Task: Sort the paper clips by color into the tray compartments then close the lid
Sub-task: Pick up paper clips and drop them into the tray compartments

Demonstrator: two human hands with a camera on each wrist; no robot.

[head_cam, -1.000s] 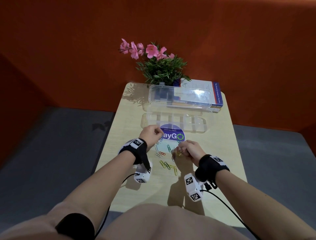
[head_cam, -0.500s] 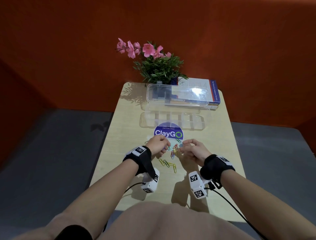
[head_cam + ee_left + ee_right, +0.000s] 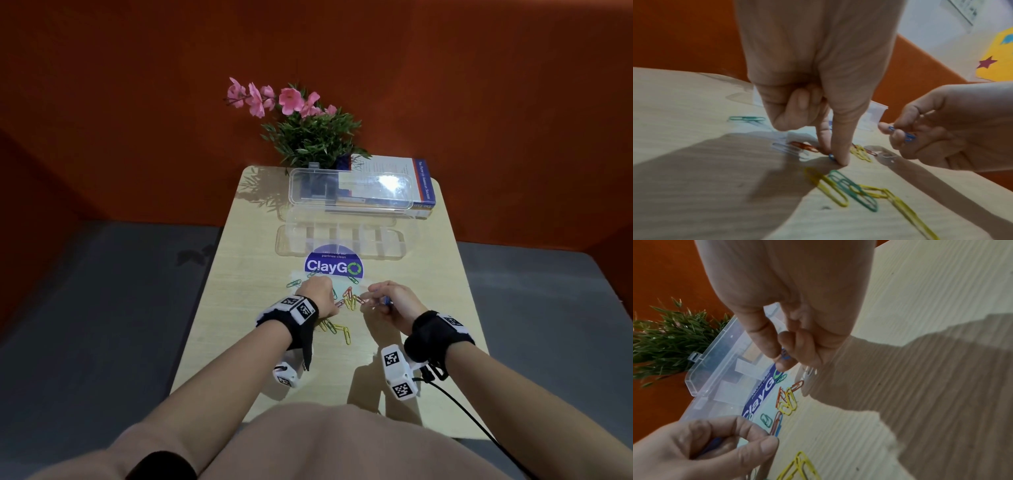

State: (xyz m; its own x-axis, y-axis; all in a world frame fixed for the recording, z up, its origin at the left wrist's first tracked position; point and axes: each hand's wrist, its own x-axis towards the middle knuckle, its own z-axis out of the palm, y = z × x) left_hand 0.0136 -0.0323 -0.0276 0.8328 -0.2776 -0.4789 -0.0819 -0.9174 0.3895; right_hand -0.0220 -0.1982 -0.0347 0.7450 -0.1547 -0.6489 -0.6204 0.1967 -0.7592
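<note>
On the table (image 3: 260, 359), paper clips (image 3: 344, 303) are lying scattered at the middle, just in front of a round sticker (image 3: 334, 265). The open tray (image 3: 342, 241) is sitting behind the sticker, its lid (image 3: 349, 192) standing up toward the far edge. A plant (image 3: 313, 137) and a book (image 3: 423, 185) are occupying the far edge, the book at the far right corner.

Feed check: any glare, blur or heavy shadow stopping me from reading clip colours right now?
Head view: glare patch on the open lid, clear tray hard to read, clips small. Left wrist view: motion-smeared, left hand casts a wide shadow over the table, yet the blue clip the right hand pinches reads clearly. Right wrist view: sharper, shadow on the right, colours legible.
</note>
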